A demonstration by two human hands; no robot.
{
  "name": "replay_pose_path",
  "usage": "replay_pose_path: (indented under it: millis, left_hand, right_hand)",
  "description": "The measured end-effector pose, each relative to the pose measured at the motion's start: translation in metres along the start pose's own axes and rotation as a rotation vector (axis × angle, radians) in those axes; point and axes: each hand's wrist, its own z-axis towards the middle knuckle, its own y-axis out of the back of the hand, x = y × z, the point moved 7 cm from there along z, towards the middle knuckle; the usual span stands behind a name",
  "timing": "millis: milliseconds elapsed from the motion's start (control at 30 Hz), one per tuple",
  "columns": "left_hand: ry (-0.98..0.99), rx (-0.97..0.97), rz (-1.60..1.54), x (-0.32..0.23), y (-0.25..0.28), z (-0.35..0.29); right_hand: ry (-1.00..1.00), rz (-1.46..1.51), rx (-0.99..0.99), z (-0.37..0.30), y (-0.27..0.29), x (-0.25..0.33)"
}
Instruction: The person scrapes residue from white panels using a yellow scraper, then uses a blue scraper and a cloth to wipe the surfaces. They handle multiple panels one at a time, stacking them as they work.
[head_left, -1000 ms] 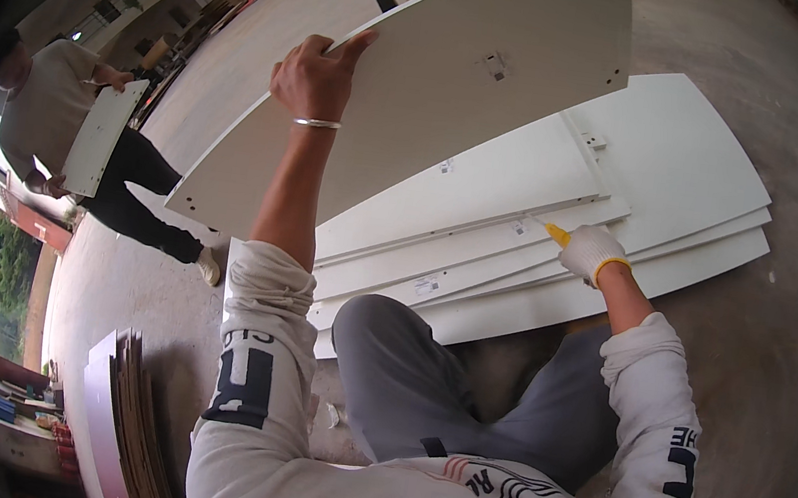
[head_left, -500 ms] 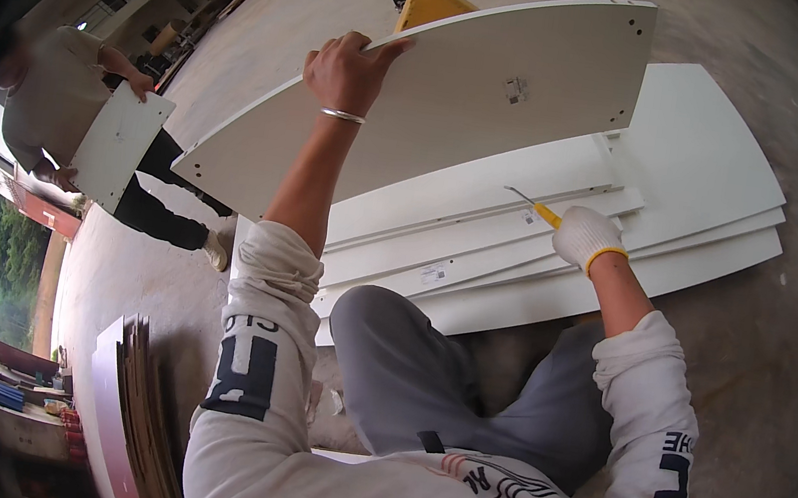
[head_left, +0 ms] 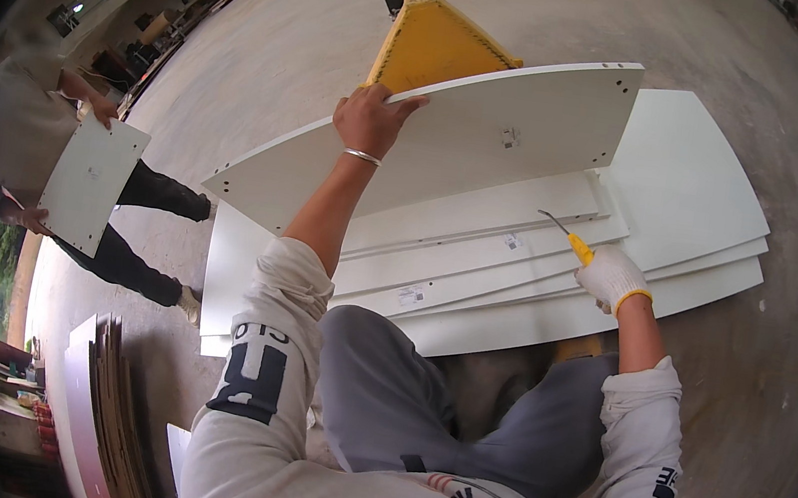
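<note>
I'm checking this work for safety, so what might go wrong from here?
The raised white panel might slip or tip, since only the bare left hand is seen gripping its upper edge. The hooked tool in the gloved right hand might scratch the stacked panels, as its exposed metal tip points out in front of them. Those panels lie with their edges out of line, so one could perhaps slide if knocked.
</note>
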Motion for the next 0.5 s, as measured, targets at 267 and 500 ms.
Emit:
replay_pose_path:
  millis: [267, 500]
  left_hand:
    - [-0.027, -0.056, -0.095, -0.002, 0.007, -0.010]
    - [0.047, 0.320, 0.046, -0.001, -0.019, 0.017]
  right_hand:
    - [0.004, -0.001, 0.092, 0.001, -0.006, 0.019]
    - [0.064, -0.066, 0.224, -0.011, -0.030, 0.053]
